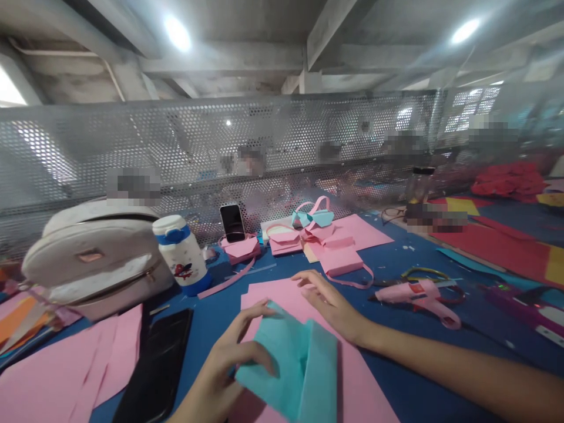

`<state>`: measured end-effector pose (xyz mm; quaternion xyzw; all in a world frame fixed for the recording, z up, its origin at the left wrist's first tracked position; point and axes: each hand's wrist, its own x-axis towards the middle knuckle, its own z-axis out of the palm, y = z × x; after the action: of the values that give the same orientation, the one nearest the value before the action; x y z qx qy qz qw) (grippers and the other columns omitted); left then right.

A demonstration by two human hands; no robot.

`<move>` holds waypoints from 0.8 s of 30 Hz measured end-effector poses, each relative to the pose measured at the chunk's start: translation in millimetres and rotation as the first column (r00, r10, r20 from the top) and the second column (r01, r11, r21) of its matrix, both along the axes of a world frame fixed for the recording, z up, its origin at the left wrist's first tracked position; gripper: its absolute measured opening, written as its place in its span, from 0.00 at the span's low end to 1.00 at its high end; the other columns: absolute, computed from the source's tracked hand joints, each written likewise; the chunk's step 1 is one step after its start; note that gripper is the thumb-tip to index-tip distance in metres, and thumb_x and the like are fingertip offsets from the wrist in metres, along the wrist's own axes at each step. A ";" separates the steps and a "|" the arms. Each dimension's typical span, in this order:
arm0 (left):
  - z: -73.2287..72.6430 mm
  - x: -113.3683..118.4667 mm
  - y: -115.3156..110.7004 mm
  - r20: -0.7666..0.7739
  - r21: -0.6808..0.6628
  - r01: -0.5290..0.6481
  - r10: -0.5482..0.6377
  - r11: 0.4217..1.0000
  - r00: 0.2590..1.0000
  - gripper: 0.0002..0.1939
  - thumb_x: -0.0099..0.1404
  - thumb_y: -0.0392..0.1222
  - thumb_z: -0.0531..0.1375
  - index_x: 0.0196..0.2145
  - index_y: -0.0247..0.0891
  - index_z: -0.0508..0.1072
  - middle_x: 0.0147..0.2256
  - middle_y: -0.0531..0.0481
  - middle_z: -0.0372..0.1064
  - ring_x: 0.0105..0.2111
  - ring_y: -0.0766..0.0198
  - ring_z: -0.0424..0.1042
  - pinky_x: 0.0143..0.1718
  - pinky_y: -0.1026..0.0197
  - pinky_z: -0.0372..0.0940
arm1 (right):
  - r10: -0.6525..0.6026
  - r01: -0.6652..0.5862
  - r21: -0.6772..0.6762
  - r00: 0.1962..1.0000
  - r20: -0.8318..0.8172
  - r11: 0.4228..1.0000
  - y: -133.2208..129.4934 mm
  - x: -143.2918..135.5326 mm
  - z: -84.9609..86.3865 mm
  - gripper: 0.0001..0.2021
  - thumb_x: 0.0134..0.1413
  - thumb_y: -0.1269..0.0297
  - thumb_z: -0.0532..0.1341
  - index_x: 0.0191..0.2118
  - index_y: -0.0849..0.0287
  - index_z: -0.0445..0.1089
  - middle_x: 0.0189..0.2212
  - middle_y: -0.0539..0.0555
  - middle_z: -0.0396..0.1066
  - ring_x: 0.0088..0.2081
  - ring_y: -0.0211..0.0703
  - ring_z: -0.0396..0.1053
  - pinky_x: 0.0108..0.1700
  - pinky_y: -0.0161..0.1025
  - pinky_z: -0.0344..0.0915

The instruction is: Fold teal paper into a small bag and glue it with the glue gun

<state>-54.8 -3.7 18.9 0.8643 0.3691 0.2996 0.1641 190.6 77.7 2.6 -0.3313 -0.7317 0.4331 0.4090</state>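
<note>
My left hand (233, 358) grips a folded turquoise paper piece (286, 358), its fingers wrapped over the left flap. The piece looks like a small paper bag or envelope, with a fold standing up on its right side. Beyond it, my right hand (324, 302) rests palm down with fingers stretched out and holds nothing. It lies over pink paper sheets (268, 289) spread on the blue table. A pink glue gun (414, 296) lies to the right of my right hand, its nozzle pointing left.
Small pink paper bags (339, 258) with strap handles sit ahead, near a propped phone (232, 222). At left are a white bottle (183, 255), a pale backpack (106, 252), a black phone-like slab (156, 364) and more pink paper (74, 364). A perforated metal partition (185, 141) stands behind.
</note>
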 end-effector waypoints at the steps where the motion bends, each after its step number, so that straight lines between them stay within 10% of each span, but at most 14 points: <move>1: 0.2 1.4 0.1 0.036 -0.041 0.013 -0.011 0.999 0.999 0.13 0.70 0.39 0.58 0.30 0.41 0.80 0.61 0.43 0.61 0.64 0.50 0.59 0.61 0.45 0.61 | 0.019 -0.019 -0.042 1.000 -0.016 0.999 1.1 -0.6 0.2 0.15 0.65 0.52 0.54 0.50 0.55 0.66 0.50 0.57 0.66 0.53 0.49 0.64 0.54 0.46 0.60; 10: -11.4 9.4 1.7 0.031 -0.135 -0.020 0.024 0.991 0.999 0.13 0.68 0.32 0.57 0.30 0.40 0.79 0.64 0.44 0.58 0.63 0.52 0.62 0.59 0.49 0.64 | 0.337 -0.325 -0.306 0.941 -0.014 0.895 -3.0 -7.3 -7.3 0.18 0.50 0.49 0.67 0.35 0.61 0.70 0.24 0.47 0.66 0.24 0.33 0.61 0.26 0.30 0.57; 17: -19.5 0.5 1.5 -0.027 -0.059 -0.085 0.084 0.995 0.996 0.28 0.61 0.20 0.44 0.45 0.44 0.75 0.64 0.44 0.57 0.63 0.55 0.59 0.59 0.48 0.62 | 0.256 -0.217 -0.313 0.963 0.087 0.924 -0.2 -6.1 -15.3 0.10 0.48 0.67 0.64 0.37 0.59 0.66 0.19 0.39 0.54 0.19 0.29 0.53 0.20 0.27 0.49; 24: -33.5 5.1 -6.0 -0.195 0.114 0.074 -0.051 0.991 0.980 0.22 0.67 0.26 0.46 0.52 0.42 0.69 0.47 0.43 0.72 0.44 0.55 0.70 0.43 0.53 0.67 | 0.152 -0.125 -0.121 0.956 0.250 0.985 -3.9 -2.2 -10.2 0.05 0.49 0.74 0.63 0.33 0.60 0.70 0.21 0.43 0.62 0.22 0.32 0.59 0.27 0.30 0.54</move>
<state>-49.7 -9.7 -14.6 0.9086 0.3370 0.2315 0.0847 188.3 73.8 -7.6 -0.3536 -0.7766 0.4512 0.2614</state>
